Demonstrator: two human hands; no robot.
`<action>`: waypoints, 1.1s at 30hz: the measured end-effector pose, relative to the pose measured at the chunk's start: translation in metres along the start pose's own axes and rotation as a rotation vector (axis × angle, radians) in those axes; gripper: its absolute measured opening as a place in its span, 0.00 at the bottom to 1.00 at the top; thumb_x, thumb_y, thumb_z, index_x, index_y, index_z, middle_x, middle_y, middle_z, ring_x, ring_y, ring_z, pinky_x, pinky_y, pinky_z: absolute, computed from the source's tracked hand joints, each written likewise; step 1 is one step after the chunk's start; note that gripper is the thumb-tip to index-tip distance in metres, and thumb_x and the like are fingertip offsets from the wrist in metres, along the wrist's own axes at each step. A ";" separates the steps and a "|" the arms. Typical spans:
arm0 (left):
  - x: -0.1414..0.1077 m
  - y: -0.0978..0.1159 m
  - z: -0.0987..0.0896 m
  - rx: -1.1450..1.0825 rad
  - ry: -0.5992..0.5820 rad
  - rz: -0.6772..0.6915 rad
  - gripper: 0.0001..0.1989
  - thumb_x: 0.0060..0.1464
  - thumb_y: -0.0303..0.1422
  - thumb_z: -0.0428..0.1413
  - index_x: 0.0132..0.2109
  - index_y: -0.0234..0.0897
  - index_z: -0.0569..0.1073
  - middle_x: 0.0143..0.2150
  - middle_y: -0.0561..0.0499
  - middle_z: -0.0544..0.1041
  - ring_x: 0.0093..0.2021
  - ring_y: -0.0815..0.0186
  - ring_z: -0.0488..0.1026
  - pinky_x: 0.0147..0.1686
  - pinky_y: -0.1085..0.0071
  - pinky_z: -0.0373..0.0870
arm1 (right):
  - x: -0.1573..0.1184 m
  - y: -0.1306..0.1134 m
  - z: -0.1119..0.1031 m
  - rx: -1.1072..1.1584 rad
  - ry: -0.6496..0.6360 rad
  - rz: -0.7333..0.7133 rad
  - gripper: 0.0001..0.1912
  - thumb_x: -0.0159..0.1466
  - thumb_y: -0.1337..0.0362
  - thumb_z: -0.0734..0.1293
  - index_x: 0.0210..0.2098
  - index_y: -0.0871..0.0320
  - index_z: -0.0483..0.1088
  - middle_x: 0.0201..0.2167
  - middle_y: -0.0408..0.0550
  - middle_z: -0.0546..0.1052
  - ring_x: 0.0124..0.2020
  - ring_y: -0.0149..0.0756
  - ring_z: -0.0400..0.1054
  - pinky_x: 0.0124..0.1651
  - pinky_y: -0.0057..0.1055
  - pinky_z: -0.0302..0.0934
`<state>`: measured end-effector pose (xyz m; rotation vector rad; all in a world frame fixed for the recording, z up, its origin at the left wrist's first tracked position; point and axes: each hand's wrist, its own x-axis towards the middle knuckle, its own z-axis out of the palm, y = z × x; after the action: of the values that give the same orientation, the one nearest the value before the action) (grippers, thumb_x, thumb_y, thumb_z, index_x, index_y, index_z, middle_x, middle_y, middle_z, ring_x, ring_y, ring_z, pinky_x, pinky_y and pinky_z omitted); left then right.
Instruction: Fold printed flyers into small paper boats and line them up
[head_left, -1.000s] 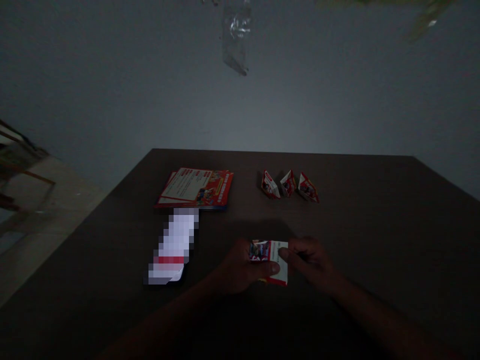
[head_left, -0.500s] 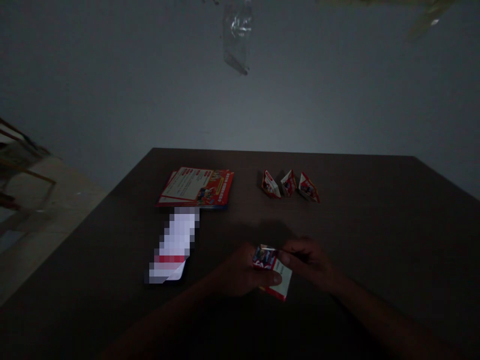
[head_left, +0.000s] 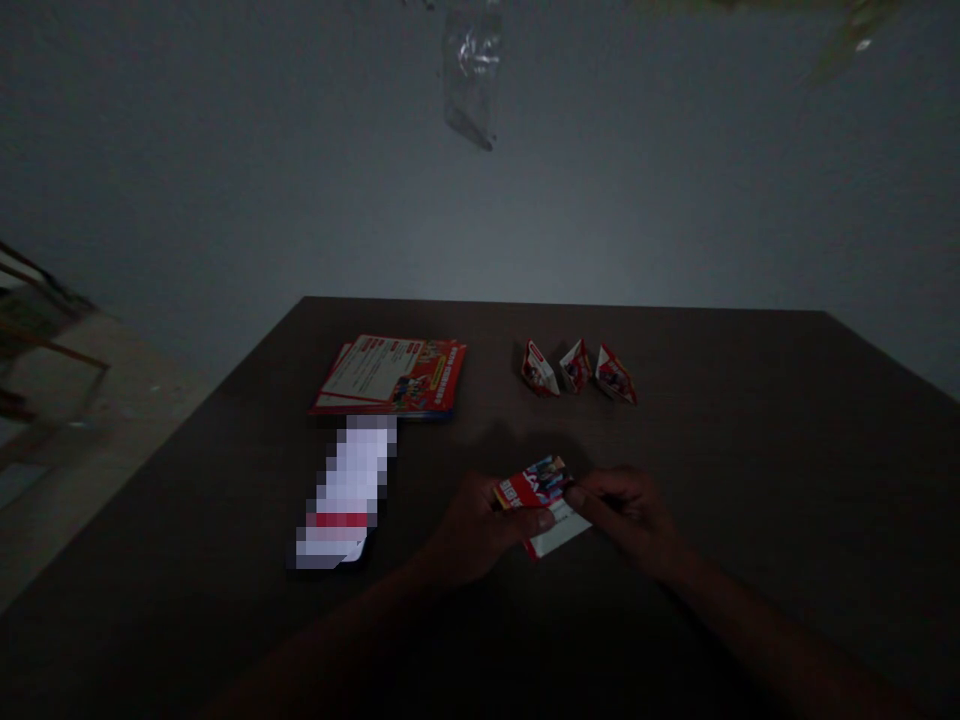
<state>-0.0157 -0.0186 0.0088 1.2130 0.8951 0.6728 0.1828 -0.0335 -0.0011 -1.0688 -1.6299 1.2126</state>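
Both hands hold one folded red and white printed paper point(head_left: 561, 528) above the near part of the dark table. My left hand point(head_left: 484, 525) grips its left side, the thumb lying across the front. At the paper's right edge, my right hand point(head_left: 626, 515) pinches it between thumb and fingers. Beyond the hands stand three small folded paper pieces in a row: a left one point(head_left: 539, 370), a middle one point(head_left: 576, 367) and a right one point(head_left: 616, 375). A stack of printed red and white sheets point(head_left: 390, 375) lies at the back left.
A phone point(head_left: 349, 490) with a lit, pixelated screen lies just in front of the stack on the table point(head_left: 712, 400). Behind the table rises a grey wall point(head_left: 637, 180), with a clear plastic bag point(head_left: 471, 80) on it. Part of a chair-like frame point(head_left: 52, 340) shows at far left.
The paper in my hands has turned and been raised slightly, showing more of its red printed part. Both hands have shifted a little with it and keep hold.
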 end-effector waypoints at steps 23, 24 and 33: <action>-0.001 -0.004 -0.001 -0.056 -0.176 -0.010 0.17 0.51 0.43 0.58 0.36 0.30 0.72 0.24 0.53 0.72 0.17 0.76 0.66 0.15 0.82 0.63 | -0.001 -0.005 0.004 0.033 -0.056 0.062 0.25 0.65 0.49 0.57 0.20 0.60 0.64 0.17 0.40 0.63 0.18 0.27 0.56 0.22 0.24 0.52; -0.001 -0.004 -0.001 -0.057 -0.192 -0.017 0.17 0.51 0.43 0.58 0.36 0.30 0.72 0.24 0.53 0.72 0.18 0.76 0.66 0.15 0.82 0.63 | -0.002 -0.004 0.004 0.016 -0.053 0.054 0.25 0.65 0.50 0.57 0.20 0.60 0.63 0.17 0.40 0.63 0.18 0.26 0.56 0.21 0.24 0.52; 0.000 -0.005 -0.003 -0.026 -0.228 -0.055 0.19 0.51 0.44 0.58 0.36 0.30 0.73 0.24 0.53 0.72 0.17 0.77 0.65 0.15 0.81 0.62 | -0.002 -0.001 0.003 -0.050 -0.009 0.022 0.22 0.66 0.52 0.58 0.20 0.58 0.60 0.16 0.38 0.59 0.18 0.26 0.53 0.21 0.23 0.50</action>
<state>-0.0185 -0.0188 0.0038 1.2099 0.7247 0.4894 0.1807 -0.0366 -0.0008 -1.1165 -1.6674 1.1985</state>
